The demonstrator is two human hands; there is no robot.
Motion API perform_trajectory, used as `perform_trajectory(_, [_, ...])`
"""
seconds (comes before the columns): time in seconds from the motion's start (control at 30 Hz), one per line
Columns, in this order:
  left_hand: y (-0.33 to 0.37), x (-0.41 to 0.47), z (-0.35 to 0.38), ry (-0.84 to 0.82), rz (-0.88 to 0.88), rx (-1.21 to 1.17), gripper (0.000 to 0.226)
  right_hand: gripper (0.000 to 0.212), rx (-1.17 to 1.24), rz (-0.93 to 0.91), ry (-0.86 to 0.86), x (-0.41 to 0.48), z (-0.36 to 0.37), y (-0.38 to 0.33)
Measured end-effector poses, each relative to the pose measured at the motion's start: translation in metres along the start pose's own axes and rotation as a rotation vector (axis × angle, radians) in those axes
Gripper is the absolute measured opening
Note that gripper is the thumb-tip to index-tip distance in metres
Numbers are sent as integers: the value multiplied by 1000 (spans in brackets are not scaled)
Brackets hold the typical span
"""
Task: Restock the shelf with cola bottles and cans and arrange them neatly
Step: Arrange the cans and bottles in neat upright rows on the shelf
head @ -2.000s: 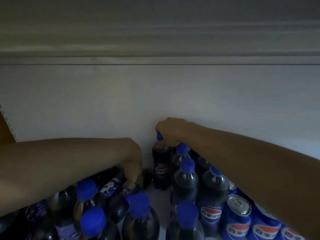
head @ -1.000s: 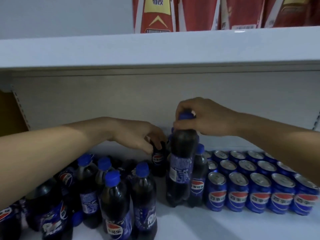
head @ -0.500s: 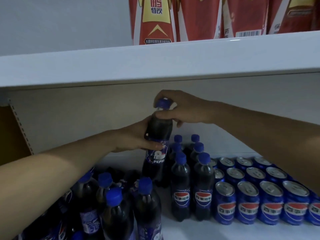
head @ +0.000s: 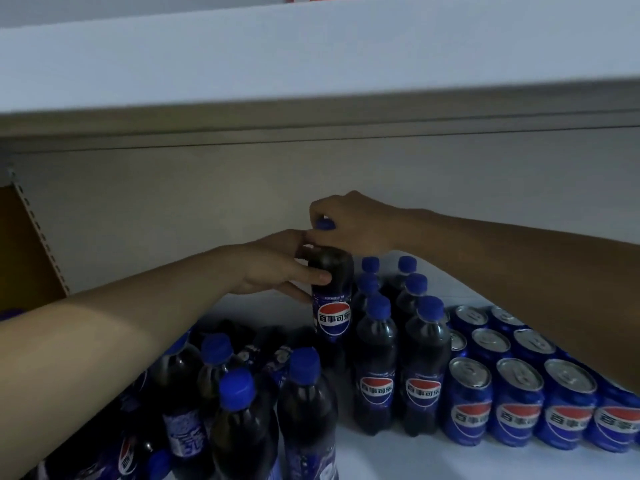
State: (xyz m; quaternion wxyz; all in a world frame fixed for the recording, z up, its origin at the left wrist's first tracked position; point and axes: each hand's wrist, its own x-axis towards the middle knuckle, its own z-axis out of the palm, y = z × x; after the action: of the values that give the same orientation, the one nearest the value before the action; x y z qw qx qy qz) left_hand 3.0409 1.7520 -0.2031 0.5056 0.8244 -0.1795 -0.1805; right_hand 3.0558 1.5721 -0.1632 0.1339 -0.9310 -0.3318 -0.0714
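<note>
A dark cola bottle [head: 333,308] with a blue cap stands upright behind the bottle rows, its label facing me. My left hand [head: 277,268] grips its shoulder from the left. My right hand [head: 349,221] pinches its cap from above. To its right, two neat rows of cola bottles [head: 398,344] run front to back. Blue cola cans [head: 519,393] stand in rows further right. A loose cluster of bottles [head: 242,403] fills the lower left, some lying down.
The white shelf floor [head: 381,459] shows bare at the front. The upper shelf board [head: 311,64] hangs low overhead. The grey back panel [head: 173,209] and a slotted upright [head: 38,230] bound the left rear.
The held bottle has moved down and right toward the back of the bottle rows, and its label has turned to face me. Both hands stay on it. The view dropped lower.
</note>
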Motion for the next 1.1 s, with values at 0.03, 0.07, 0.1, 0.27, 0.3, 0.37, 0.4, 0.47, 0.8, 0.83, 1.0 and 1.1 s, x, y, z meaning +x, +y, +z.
perform_trajectory(0.03, [-2,1,2,4,-12,3,54,31,2,12,-16,0,5,3])
perform_trajectory(0.07, [-5,3,4,8,-25,11,52,32,-8,26,-32,0,10,4])
perform_trajectory(0.1, [-6,5,7,15,-42,29,51,34,-26,45,-46,0,15,6])
perform_trajectory(0.27, [-15,20,20,93,-175,251,53,34,-133,106,-117,5,43,12])
perform_trajectory(0.3, [-18,23,21,101,-178,297,53,34,-144,111,-130,5,48,13])
perform_trajectory(0.37, [-22,27,24,108,-181,401,58,34,-172,117,-150,5,56,14])
perform_trajectory(0.4, [-24,29,25,110,-190,425,62,33,-181,118,-159,4,59,14])
perform_trajectory(0.47, [-26,31,27,102,-213,445,74,33,-180,118,-176,5,63,16])
perform_trajectory(0.8, [-28,33,39,74,-218,418,72,37,-256,107,-202,5,71,22])
perform_trajectory(0.83, [-28,33,39,75,-216,406,74,38,-256,106,-208,5,70,22])
perform_trajectory(1.0, [-29,29,35,16,-231,375,52,28,-349,-37,52,-19,55,8])
perform_trajectory(1.1, [-25,18,14,57,-220,535,16,27,66,-187,100,-53,50,-19])
